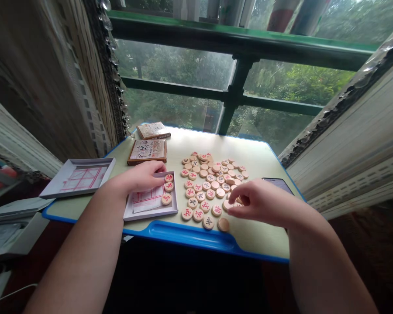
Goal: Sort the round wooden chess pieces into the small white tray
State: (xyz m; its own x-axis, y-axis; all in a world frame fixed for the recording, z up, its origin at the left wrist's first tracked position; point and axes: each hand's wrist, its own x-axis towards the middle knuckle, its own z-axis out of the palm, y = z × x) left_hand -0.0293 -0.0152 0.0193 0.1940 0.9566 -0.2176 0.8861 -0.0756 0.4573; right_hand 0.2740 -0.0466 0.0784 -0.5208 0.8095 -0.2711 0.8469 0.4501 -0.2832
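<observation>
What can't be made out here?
All in the head view:
Smartphone: partly hidden by the right hand.
Chinese chess pieces beneath that hand: some faces covered.
Printed sheet in box: far part behind left hand.
Red-and-pale container: cut off by top edge.

The right hand (262,199) hides part of the smartphone (277,185) and some xiangqi pieces (210,178); the farthest pieces' characters are too small to read. Both forearms (80,244) leave the bottom edge.

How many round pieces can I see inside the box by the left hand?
3, along the right side of the box: a far piece, a middle piece and a near piece. The left hand may hide others.
</observation>
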